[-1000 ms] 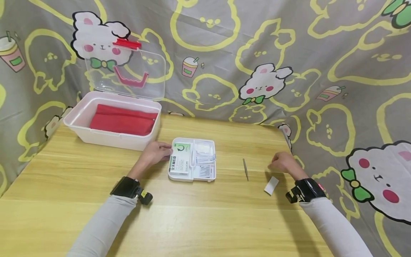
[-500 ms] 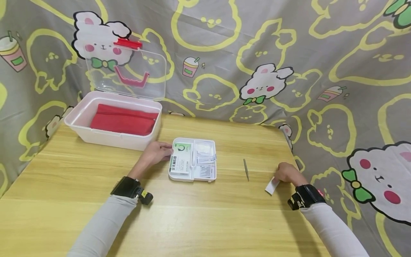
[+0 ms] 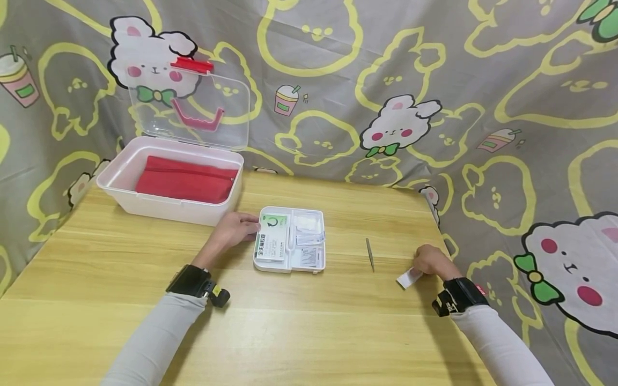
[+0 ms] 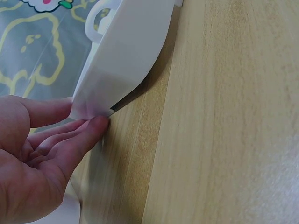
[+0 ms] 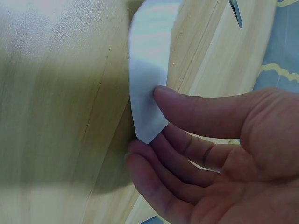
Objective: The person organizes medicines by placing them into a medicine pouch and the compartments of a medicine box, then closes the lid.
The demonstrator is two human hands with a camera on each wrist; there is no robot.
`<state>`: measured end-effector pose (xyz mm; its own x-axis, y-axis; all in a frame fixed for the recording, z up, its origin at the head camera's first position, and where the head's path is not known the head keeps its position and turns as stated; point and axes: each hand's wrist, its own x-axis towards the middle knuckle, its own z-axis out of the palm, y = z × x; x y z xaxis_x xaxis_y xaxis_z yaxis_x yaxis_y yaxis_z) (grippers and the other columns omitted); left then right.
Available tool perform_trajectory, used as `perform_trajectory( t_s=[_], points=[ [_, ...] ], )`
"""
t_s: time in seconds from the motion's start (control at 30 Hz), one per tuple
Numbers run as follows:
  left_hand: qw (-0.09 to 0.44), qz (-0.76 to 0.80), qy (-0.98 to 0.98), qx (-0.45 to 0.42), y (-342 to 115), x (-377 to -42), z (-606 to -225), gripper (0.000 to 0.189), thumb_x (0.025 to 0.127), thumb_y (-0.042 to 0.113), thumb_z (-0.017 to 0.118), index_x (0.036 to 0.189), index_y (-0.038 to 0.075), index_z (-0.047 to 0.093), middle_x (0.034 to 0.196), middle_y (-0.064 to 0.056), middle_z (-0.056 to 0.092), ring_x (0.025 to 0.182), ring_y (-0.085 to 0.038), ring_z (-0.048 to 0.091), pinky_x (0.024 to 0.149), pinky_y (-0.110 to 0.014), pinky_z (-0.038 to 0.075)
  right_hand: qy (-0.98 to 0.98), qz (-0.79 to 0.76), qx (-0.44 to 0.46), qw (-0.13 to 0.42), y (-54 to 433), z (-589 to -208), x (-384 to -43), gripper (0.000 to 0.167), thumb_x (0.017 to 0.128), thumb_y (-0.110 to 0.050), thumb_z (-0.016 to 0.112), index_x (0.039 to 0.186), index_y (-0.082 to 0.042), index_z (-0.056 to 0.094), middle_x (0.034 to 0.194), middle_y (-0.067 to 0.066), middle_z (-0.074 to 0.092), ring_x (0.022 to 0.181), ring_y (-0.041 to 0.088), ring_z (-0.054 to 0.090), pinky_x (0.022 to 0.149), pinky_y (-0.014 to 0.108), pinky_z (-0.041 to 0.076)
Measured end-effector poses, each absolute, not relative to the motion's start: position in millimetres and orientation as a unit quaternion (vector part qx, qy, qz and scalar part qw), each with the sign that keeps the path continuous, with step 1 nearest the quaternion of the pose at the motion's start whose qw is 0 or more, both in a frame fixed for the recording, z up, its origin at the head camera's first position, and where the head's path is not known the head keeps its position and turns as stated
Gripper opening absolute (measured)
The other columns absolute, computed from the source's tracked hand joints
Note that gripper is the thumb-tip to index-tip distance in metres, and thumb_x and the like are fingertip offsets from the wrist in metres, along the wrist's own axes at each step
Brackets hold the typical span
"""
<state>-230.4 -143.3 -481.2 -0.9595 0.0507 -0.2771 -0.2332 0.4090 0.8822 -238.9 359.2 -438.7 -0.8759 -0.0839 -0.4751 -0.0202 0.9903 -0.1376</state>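
A white plastic medicine case [image 3: 289, 265] lies open on the table, with a green-and-white medicine box [image 3: 272, 237] in its left half and small packets [image 3: 309, 236] in its right half. My left hand [image 3: 235, 229] pinches the case's left edge; the left wrist view shows the thumb on the rim of the case [image 4: 126, 51] and fingertips low against its side. At the right, my right hand [image 3: 432, 261] pinches one end of a small white paper strip [image 5: 152, 51], thumb on top and fingers beneath. The strip's other end points away from the hand, tilted.
Metal tweezers [image 3: 369, 254] lie between the case and my right hand. At the back left stands a translucent storage box [image 3: 169, 209], lid raised, with a red zip pouch [image 3: 185, 179] inside. A patterned curtain [image 3: 318, 80] hangs behind the table [image 3: 309, 338].
My right hand has come down and toward me onto the paper strip and taken hold of its end. The strip has turned and shifted slightly. My left hand stays at the case.
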Motion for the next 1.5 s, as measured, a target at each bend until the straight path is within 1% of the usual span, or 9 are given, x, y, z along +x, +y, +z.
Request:
perform_trajectory(
  t_s=[0.13, 0.27, 0.37, 0.53, 0.8, 1.03, 1.2, 1.33, 1.5],
  points=[
    [0.133, 0.541, 0.828, -0.056, -144, -230, -481, 0.039, 0.098, 0.012, 0.064, 0.132, -0.007, 0.062, 0.135, -0.028, 0.062, 0.111, -0.034, 0.071, 0.088, -0.034, 0.062, 0.960, -0.081, -0.025, 0.266, 360, -438, -238, 0.023, 0.083, -0.005, 0.068, 0.098, 0.011, 0.064, 0.085, 0.018, 0.061, 0.067, 0.024, 0.060, 0.054, 0.026, 0.051],
    [0.135, 0.545, 0.826, -0.057, -144, -231, -482, 0.040, 0.098, 0.012, 0.064, 0.132, -0.008, 0.061, 0.135, -0.028, 0.061, 0.111, -0.034, 0.071, 0.088, -0.034, 0.062, 0.953, -0.102, -0.032, 0.285, 360, -435, -241, 0.004, 0.079, -0.003, 0.067, 0.078, 0.000, 0.065, 0.069, 0.009, 0.060, 0.058, 0.017, 0.060, 0.054, 0.027, 0.055],
    [0.135, 0.547, 0.824, -0.057, -144, -231, -482, 0.040, 0.098, 0.012, 0.064, 0.133, -0.008, 0.061, 0.135, -0.028, 0.061, 0.110, -0.034, 0.071, 0.088, -0.034, 0.061, 0.945, -0.129, -0.037, 0.299, 358, -430, -243, 0.005, 0.076, 0.000, 0.066, 0.072, -0.001, 0.064, 0.063, 0.004, 0.058, 0.056, 0.014, 0.057, 0.055, 0.028, 0.057],
    [0.134, 0.543, 0.827, -0.055, -145, -231, -483, 0.040, 0.098, 0.013, 0.064, 0.132, -0.007, 0.062, 0.134, -0.028, 0.062, 0.110, -0.033, 0.072, 0.088, -0.034, 0.062, 0.934, -0.156, -0.043, 0.318, 348, -416, -248, 0.003, 0.077, 0.003, 0.062, 0.076, 0.004, 0.065, 0.064, 0.003, 0.058, 0.057, 0.014, 0.058, 0.055, 0.030, 0.058],
    [0.134, 0.540, 0.829, -0.054, -144, -231, -483, 0.039, 0.099, 0.013, 0.064, 0.132, -0.007, 0.062, 0.135, -0.027, 0.062, 0.111, -0.033, 0.071, 0.087, -0.033, 0.062, 0.923, -0.151, -0.066, 0.347, 322, -397, -260, 0.007, 0.079, 0.006, 0.060, 0.079, 0.002, 0.065, 0.071, 0.004, 0.059, 0.060, 0.013, 0.058, 0.057, 0.026, 0.057],
    [0.134, 0.550, 0.823, -0.055, -144, -231, -484, 0.039, 0.098, 0.012, 0.064, 0.132, -0.008, 0.061, 0.135, -0.028, 0.061, 0.111, -0.034, 0.071, 0.087, -0.033, 0.062, 0.917, -0.140, -0.086, 0.364, 298, -382, -270, 0.004, 0.081, 0.004, 0.060, 0.080, 0.003, 0.064, 0.068, 0.005, 0.060, 0.059, 0.012, 0.060, 0.057, 0.024, 0.058],
    [0.135, 0.550, 0.822, -0.056, -145, -232, -484, 0.040, 0.098, 0.012, 0.064, 0.133, -0.007, 0.061, 0.135, -0.028, 0.061, 0.110, -0.034, 0.071, 0.086, -0.033, 0.062, 0.936, -0.163, -0.086, 0.300, 284, -372, -279, 0.006, 0.084, 0.001, 0.061, 0.082, 0.004, 0.067, 0.069, 0.008, 0.063, 0.060, 0.014, 0.061, 0.057, 0.026, 0.057],
    [0.135, 0.552, 0.821, -0.057, -145, -232, -482, 0.040, 0.098, 0.012, 0.064, 0.133, -0.008, 0.061, 0.134, -0.028, 0.062, 0.110, -0.034, 0.071, 0.087, -0.033, 0.062, 0.954, -0.189, -0.079, 0.220, 271, -366, -284, 0.010, 0.086, -0.004, 0.061, 0.084, 0.002, 0.068, 0.068, 0.008, 0.064, 0.060, 0.015, 0.059, 0.057, 0.024, 0.052],
    [0.138, 0.551, 0.821, -0.058, -144, -232, -481, 0.041, 0.098, 0.012, 0.065, 0.133, -0.007, 0.061, 0.133, -0.028, 0.062, 0.109, -0.034, 0.072, 0.086, -0.033, 0.062, 0.960, -0.211, -0.082, 0.163, 248, -363, -290, 0.013, 0.087, -0.007, 0.063, 0.087, 0.002, 0.072, 0.066, 0.006, 0.066, 0.060, 0.016, 0.059, 0.056, 0.023, 0.047]
  ],
)
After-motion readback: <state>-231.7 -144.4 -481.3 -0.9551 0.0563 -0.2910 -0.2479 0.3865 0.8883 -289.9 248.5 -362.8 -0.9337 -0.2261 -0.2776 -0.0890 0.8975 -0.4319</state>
